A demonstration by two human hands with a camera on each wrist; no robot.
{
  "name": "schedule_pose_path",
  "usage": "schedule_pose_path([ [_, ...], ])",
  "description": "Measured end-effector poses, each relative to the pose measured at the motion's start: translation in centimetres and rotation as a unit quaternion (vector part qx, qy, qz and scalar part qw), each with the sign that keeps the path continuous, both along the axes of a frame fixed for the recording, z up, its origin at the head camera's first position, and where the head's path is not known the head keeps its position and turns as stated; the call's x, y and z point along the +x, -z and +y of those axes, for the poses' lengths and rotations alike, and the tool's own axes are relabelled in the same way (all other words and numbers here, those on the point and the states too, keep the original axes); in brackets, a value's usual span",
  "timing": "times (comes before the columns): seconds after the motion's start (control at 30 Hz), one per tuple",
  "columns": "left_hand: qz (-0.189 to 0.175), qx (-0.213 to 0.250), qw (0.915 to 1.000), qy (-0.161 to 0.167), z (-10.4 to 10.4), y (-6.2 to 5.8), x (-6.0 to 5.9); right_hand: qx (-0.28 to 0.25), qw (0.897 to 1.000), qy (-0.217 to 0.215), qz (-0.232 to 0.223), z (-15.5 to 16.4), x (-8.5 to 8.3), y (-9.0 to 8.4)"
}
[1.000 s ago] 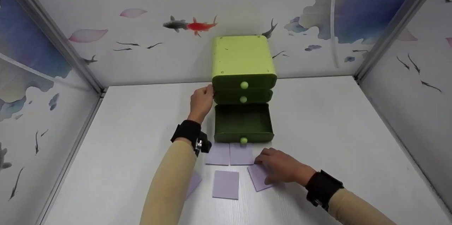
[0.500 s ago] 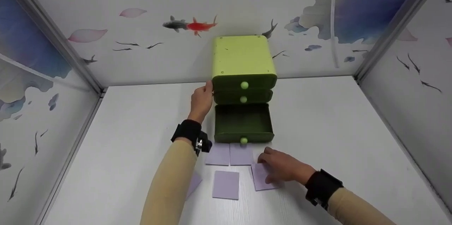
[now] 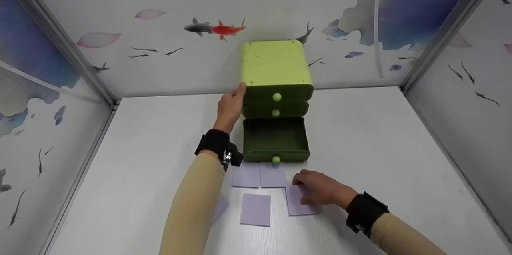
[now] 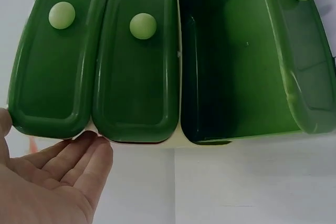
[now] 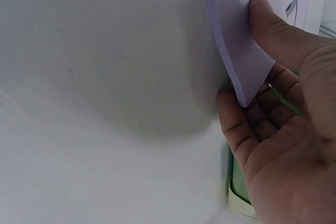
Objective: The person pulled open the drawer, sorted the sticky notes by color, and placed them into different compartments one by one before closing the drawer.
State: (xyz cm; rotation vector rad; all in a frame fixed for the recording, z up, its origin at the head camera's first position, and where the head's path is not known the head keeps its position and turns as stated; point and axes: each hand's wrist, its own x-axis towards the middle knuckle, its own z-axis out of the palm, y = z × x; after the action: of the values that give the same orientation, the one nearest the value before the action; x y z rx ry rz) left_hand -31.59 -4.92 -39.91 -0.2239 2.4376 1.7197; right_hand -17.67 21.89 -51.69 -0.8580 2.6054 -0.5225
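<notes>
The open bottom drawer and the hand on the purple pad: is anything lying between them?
In the head view, between the open drawer and the right hand there is only bare white table; two more purple pads lie just left of that gap.

White table (image 3: 384, 159), fish-printed walls (image 3: 168, 11)

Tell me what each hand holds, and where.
Right hand pinches a lilac paper square at its edge. Left hand holds nothing, resting against the drawer cabinet.

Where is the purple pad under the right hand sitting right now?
In the head view, that purple pad lies on the white table, right of centre, in front of the open bottom drawer. The right hand pinches it.
</notes>
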Motion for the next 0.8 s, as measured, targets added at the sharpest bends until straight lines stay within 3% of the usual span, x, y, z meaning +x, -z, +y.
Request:
schedule_pose_path([
  [0.13,-0.002,0.011,0.9999,-0.005,0.3,-0.4,0.0,-0.014,1.000,0.003,-0.009,0.2,-0.3,0.0],
  [0.6,0.080,-0.005,0.9967,-0.013,0.7,-0.5,-0.1,-0.017,1.000,0.012,-0.001,-0.2,-0.9,0.1],
  [0.8,0.098,-0.003,0.9950,-0.014,0.7,-0.6,-0.3,-0.024,0.999,0.005,-0.030,-0.2,-1.2,-0.3],
])
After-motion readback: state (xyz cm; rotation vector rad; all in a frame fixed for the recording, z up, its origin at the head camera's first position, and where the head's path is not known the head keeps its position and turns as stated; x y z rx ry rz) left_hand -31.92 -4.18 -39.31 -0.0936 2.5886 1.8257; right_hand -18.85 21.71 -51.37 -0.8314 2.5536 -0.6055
